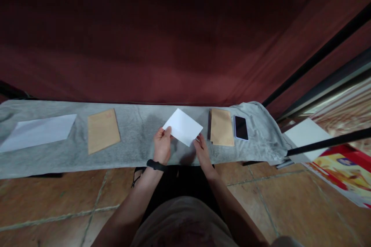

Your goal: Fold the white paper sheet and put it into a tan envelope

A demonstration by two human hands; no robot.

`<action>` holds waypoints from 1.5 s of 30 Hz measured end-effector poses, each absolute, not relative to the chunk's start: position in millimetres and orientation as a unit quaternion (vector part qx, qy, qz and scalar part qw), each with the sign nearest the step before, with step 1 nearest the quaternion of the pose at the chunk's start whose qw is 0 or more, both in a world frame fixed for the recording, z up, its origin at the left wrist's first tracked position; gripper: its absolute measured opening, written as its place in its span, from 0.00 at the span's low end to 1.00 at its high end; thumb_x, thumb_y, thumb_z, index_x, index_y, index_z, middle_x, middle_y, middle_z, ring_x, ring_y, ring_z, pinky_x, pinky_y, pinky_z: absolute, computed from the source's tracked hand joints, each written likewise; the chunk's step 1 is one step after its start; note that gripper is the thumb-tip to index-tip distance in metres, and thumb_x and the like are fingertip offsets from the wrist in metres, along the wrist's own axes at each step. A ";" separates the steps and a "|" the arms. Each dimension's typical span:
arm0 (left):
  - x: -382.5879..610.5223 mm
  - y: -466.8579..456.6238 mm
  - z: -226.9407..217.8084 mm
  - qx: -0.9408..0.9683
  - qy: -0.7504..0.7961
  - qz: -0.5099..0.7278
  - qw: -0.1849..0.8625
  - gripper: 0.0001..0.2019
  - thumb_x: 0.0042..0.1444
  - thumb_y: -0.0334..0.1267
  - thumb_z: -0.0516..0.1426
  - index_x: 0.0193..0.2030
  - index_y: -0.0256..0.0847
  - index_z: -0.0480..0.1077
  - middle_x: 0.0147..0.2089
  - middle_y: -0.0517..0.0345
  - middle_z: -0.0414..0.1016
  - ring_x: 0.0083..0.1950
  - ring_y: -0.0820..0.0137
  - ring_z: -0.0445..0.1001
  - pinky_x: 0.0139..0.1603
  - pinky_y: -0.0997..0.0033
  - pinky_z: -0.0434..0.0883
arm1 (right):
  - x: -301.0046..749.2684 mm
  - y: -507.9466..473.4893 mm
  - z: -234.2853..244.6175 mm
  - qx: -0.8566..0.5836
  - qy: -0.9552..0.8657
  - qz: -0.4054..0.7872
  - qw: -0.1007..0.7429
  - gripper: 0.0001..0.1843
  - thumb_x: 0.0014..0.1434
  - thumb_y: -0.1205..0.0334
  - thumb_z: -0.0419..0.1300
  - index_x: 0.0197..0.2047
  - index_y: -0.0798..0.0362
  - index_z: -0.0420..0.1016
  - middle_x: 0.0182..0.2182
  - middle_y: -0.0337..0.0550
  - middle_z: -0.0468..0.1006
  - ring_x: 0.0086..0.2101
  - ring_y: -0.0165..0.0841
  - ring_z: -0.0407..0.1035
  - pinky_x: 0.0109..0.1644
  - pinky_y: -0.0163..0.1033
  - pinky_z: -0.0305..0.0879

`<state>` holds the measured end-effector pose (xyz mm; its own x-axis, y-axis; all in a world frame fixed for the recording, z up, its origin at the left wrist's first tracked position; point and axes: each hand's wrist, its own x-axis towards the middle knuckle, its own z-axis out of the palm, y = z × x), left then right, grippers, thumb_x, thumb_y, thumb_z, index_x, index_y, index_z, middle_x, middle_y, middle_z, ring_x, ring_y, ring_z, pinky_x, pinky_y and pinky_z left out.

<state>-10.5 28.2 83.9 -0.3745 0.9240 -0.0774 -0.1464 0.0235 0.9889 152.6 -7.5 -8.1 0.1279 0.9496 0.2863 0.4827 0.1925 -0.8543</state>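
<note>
A folded white sheet of paper [183, 126] is held up just above a bench covered with a grey cloth [136, 142]. My left hand [161, 146] pinches its left corner, with a black band on that wrist. My right hand [201, 149] pinches the lower right corner. Both hands are closed on the paper. A brown envelope [222, 127] lies just right of the paper, with a dark phone [241, 127] beside it. Another brown envelope [103, 130] lies to the left.
A flat white sheet [37, 132] lies at the far left of the cloth. A dark red curtain [174, 38] hangs behind the bench. At the right stand black bars [327, 143], a white board [307, 136] and a colourful poster [344, 171]. Tiled floor lies below.
</note>
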 end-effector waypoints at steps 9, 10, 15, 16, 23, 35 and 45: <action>-28.9 16.0 27.3 0.264 0.652 0.561 0.436 0.13 0.42 0.43 0.63 0.33 0.40 0.69 0.27 0.63 0.73 0.26 0.71 0.72 0.30 0.69 0.71 | 137.3 1.6 -2.3 -0.638 -0.542 0.342 0.427 0.26 0.66 0.63 0.51 0.67 0.50 0.63 0.37 0.41 0.83 0.34 0.35 0.78 0.38 0.38 0.75; -31.3 14.7 23.7 0.269 0.660 0.556 0.428 0.13 0.42 0.41 0.63 0.34 0.40 0.70 0.27 0.64 0.72 0.26 0.72 0.71 0.29 0.70 0.71 | 137.3 2.1 -0.3 -0.653 -0.551 0.319 0.410 0.26 0.65 0.65 0.52 0.66 0.50 0.63 0.37 0.40 0.83 0.35 0.35 0.78 0.39 0.38 0.75; -42.5 6.2 22.1 0.425 0.750 0.410 0.298 0.26 0.48 0.37 0.63 0.56 0.39 0.69 0.35 0.58 0.76 0.33 0.65 0.76 0.35 0.66 0.71 | 136.0 1.3 3.5 -0.702 -0.607 0.194 0.318 0.28 0.63 0.67 0.55 0.66 0.55 0.63 0.40 0.44 0.83 0.40 0.37 0.78 0.46 0.39 0.73; -43.0 3.6 23.9 0.470 0.765 0.353 0.264 0.29 0.51 0.38 0.62 0.61 0.39 0.66 0.37 0.55 0.78 0.34 0.62 0.77 0.36 0.64 0.71 | 135.2 0.7 2.7 -0.705 -0.617 0.174 0.303 0.28 0.64 0.68 0.54 0.67 0.55 0.63 0.41 0.46 0.83 0.41 0.38 0.78 0.47 0.40 0.72; -40.7 -9.8 31.9 0.629 0.752 0.171 0.099 0.20 0.63 0.39 0.53 0.61 0.41 0.69 0.55 0.45 0.76 0.53 0.55 0.75 0.49 0.58 0.73 | 135.1 -4.1 -0.9 -0.699 -0.674 0.075 0.226 0.23 0.65 0.70 0.51 0.62 0.56 0.68 0.48 0.53 0.80 0.48 0.40 0.75 0.54 0.42 0.69; -16.8 4.1 -12.9 0.816 0.568 0.090 0.062 0.32 0.63 0.37 0.48 0.73 0.27 0.52 0.75 0.38 0.53 0.77 0.56 0.46 0.75 0.51 0.49 | 89.8 11.1 -1.7 -0.528 -0.767 0.186 0.313 0.26 0.73 0.58 0.41 0.68 0.57 0.64 0.65 0.49 0.67 0.65 0.34 0.61 0.70 0.43 0.57; -21.1 13.0 -9.9 0.783 0.615 0.082 0.047 0.31 0.65 0.31 0.42 0.74 0.29 0.49 0.76 0.42 0.48 0.77 0.59 0.44 0.75 0.54 0.47 | 107.2 21.2 -7.5 -0.530 -0.822 0.098 0.183 0.28 0.74 0.57 0.42 0.72 0.57 0.54 0.70 0.51 0.59 0.69 0.36 0.52 0.73 0.50 0.48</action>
